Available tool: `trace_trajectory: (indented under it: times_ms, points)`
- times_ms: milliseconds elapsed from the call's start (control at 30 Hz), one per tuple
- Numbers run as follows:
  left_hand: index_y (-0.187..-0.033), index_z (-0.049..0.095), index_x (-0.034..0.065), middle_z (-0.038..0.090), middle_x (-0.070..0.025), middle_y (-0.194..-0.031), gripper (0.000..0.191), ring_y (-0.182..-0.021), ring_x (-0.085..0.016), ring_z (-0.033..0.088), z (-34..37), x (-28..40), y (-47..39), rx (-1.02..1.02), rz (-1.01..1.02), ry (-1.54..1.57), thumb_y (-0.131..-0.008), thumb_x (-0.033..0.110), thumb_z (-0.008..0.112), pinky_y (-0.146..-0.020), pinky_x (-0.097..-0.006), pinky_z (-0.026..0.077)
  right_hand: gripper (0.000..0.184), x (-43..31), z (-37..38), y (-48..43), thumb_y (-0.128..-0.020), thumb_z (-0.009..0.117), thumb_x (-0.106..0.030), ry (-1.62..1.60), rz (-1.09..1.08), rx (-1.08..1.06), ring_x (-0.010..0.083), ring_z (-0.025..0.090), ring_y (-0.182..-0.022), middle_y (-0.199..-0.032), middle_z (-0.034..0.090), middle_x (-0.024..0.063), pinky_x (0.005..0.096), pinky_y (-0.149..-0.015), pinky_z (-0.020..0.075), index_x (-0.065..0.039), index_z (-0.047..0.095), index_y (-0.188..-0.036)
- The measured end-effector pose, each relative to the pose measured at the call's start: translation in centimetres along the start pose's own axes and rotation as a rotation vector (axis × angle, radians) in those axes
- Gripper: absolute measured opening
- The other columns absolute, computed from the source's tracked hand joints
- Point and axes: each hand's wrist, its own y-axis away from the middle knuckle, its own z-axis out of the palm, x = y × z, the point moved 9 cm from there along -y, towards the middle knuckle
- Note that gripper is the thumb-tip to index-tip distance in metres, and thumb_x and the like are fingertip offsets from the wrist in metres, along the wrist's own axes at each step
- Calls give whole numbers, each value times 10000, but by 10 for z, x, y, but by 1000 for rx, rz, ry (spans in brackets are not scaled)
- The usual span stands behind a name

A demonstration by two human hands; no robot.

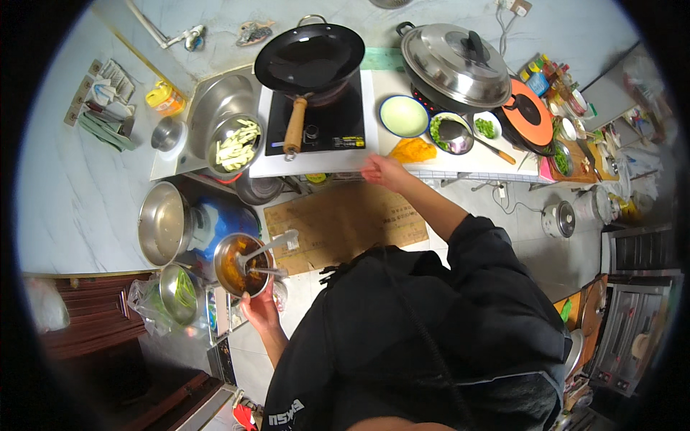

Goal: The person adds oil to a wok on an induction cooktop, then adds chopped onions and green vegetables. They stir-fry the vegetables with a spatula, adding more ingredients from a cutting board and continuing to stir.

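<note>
My left hand point(261, 312) grips the rim of a steel bowl point(221, 268), low on the left side. Reddish-brown food with sauce point(235, 263) lies in it, and a metal spoon point(274, 241) and a second utensil handle lean out. Over the counter's front edge is my right hand point(384, 171), blurred, its fingers partly curled and no held thing visible. An orange-yellow cloth point(413, 151) lies just beyond it. Left of that hand, a black wok point(310, 56) with a wooden handle point(295, 126) sits on an induction cooker point(337, 121).
A large lidded pan point(447, 62) stands at the back right, near a pale green plate point(404, 116) and a bowl with a ladle point(456, 131). Cut pale vegetable strips point(237, 145) fill a bowl by the sink point(222, 94). Flattened cardboard point(345, 226) covers part of the floor.
</note>
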Motion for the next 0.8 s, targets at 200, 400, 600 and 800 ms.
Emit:
trace_trajectory:
  times_ms: [200, 400, 600, 800]
  points:
    - [-1350, 327, 23, 404, -153, -1358, 700, -1236, -328, 413, 34, -42, 4, -8, -79, -38, -744, 202, 629, -1011, -560, 357, 193, 92, -174, 67, -887, 530, -240, -16, 122, 246, 224, 613, -675, -797, 611, 120, 338, -624, 530, -47, 534, -909]
    - [-1320, 359, 6, 439, -173, -1316, 641, -1193, -361, 446, 71, -84, 19, -61, -147, 22, -760, 180, 616, -988, -576, 370, 235, 183, -330, 139, -864, 509, -191, 139, 214, 578, 240, 580, -507, -669, 595, 157, 339, -461, 514, 21, 529, -764]
    - [-1316, 347, -2, 439, -182, -1310, 637, -1189, -382, 446, 111, -117, 40, -99, -168, 19, -765, 183, 609, -994, -567, 373, 203, 242, -417, 205, -857, 489, -154, 108, 287, 650, 242, 575, -466, -635, 584, 157, 319, -402, 477, 29, 518, -776]
    - [-1284, 342, -58, 462, -227, -1264, 627, -1149, -407, 478, 139, -137, 52, -89, -172, 7, -766, 189, 594, -981, -539, 407, 180, 235, -438, 236, -862, 505, -143, 133, 326, 648, 235, 610, -563, -720, 610, 167, 324, -485, 535, 35, 522, -885]
